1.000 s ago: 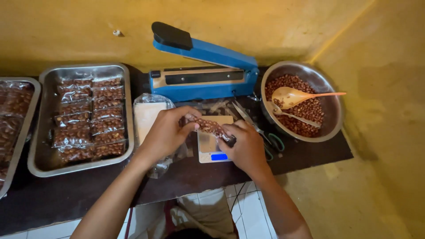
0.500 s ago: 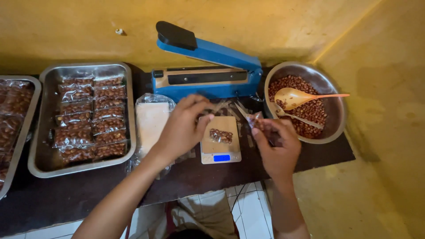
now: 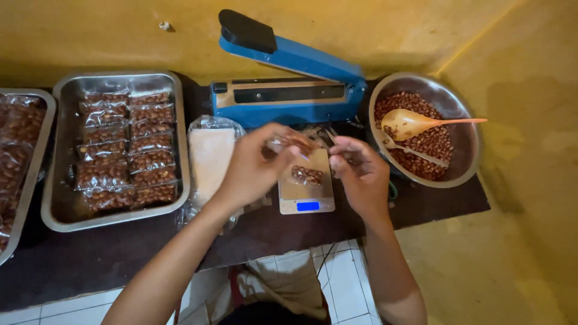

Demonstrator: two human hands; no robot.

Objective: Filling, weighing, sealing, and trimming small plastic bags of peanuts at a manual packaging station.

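holding, head view: left hand [image 3: 256, 165] raised over the small digital scale [image 3: 306, 191], fingers pinched on a clear plastic packet [image 3: 290, 142] with a few brown nuts inside. right hand [image 3: 360, 174] just beside the scale's right edge, fingers curled at the packet's far end; whether it grips the plastic or only touches it cannot be told.

changed since half a second ago: both hands sit closer together above the scale, the right one drawn back from the bowl side. a second ago a filled packet was held between both hands; now a small heap of nuts [image 3: 307, 175] lies on the scale platform, apart from the fingers. judgement: one portion is weighed out and a bag is being readied for it.

also listed: blue heat sealer [image 3: 289, 78] behind the scale, arm lifted; metal bowl [image 3: 466, 135] of nuts at right, with a pale plastic scoop [image 3: 415, 123] in it; steel tray [image 3: 63, 204] of filled packets at left; stack of empty bags [image 3: 211, 153] beside the left wrist.
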